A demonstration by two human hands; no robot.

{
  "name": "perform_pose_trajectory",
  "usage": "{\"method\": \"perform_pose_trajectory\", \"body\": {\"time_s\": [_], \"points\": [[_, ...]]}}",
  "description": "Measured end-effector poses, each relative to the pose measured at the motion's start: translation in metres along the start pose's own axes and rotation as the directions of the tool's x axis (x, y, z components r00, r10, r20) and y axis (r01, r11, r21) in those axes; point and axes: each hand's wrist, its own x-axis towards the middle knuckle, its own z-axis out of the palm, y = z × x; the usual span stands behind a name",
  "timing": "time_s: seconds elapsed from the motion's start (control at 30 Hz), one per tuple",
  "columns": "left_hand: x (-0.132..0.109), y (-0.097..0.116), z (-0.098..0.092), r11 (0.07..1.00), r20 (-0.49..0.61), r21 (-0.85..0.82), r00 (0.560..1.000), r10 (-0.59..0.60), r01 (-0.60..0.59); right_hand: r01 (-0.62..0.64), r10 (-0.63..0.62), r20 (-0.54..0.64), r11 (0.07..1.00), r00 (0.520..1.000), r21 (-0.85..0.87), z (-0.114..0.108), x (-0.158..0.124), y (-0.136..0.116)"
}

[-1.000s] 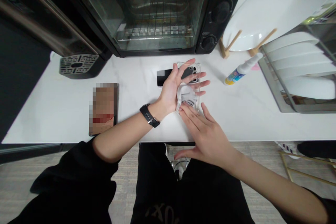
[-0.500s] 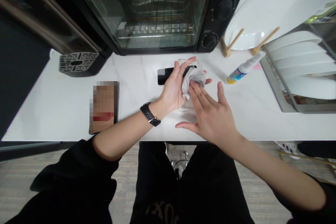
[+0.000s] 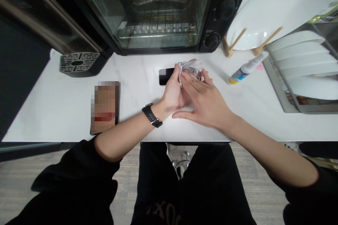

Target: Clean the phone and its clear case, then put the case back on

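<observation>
My left hand [image 3: 173, 91], with a black watch on its wrist, holds a clear phone case [image 3: 201, 66] above the white counter; most of the case is hidden behind my hands. My right hand [image 3: 204, 98] lies over the case with fingers stretched flat, pressing a bunched grey cloth [image 3: 188, 66] against the case's far end. A black phone [image 3: 166, 76] lies on the counter just behind my left hand.
A toaster oven [image 3: 158, 10] stands at the back, a black appliance [image 3: 76, 63] to its left. A blurred flat object [image 3: 105, 107] lies near the counter's front edge. A small spray bottle [image 3: 246, 69], a plate on a wooden stand [image 3: 264, 10] and a dish rack [image 3: 303, 74] are at the right.
My right hand has slid the cloth along the case from its near end to its far end. The left hand has kept hold of the case.
</observation>
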Motion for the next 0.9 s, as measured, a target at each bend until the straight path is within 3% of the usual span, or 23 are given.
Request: {"method": "perform_pose_trajectory", "body": {"time_s": [0.27,0.47,0.7,0.9], "points": [[-0.007,0.006,0.001,0.991,0.005,0.123,0.999,0.046,-0.047,0.074,-0.077,0.074,0.996,0.994,0.045,-0.009,-0.055,-0.026],[-0.006,0.004,-0.002,0.989,0.052,0.141,0.998,0.027,-0.034,0.07,-0.056,0.122,0.99,0.991,-0.119,-0.018,-0.079,-0.035],[-0.005,0.005,0.0,0.987,0.066,0.153,0.997,0.035,-0.044,-0.014,0.033,0.063,0.959,0.997,-0.284,-0.014,-0.066,-0.033],[-0.003,0.001,0.006,0.986,0.078,0.166,0.997,0.015,-0.028,-0.084,0.085,-0.007,0.955,0.996,-0.286,-0.008,-0.035,-0.006]]}}
